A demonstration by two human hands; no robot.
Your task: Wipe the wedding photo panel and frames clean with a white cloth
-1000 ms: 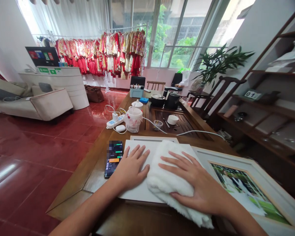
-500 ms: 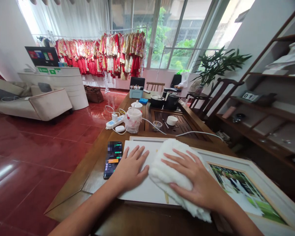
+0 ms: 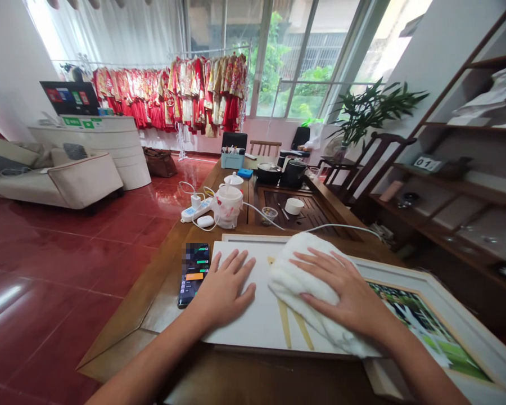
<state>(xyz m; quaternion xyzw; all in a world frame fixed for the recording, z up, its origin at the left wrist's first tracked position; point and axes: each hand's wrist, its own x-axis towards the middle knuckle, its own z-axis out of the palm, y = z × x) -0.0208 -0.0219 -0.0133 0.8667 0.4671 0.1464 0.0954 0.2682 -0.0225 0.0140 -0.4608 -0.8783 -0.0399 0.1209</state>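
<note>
My left hand (image 3: 228,287) lies flat with fingers spread on a white panel (image 3: 261,315), close beside a black phone (image 3: 191,275) with its screen lit. A folded white fluffy towel (image 3: 293,270) is gripped under my right hand (image 3: 335,287), fingers stretched over its top and thumb along its near side. The towel rests on the right part of the panel and hides that area. Tan tapering stripes (image 3: 284,323) show on the panel to the left of the towel. Right of it stands a white-framed photo (image 3: 430,326), partly covered by my right forearm.
Beyond the panel, a white cable (image 3: 341,228) crosses the wooden table (image 3: 152,304). A power strip (image 3: 197,210), a bag-lined tub (image 3: 228,207) and a white bowl (image 3: 294,206) stand farther back. Shelves (image 3: 447,191) rise on the right; a clothes rack (image 3: 172,95) stands by the window.
My right hand and the towel have slid to the right over the panel, uncovering more of the tan stripes. My left hand stays in place.
</note>
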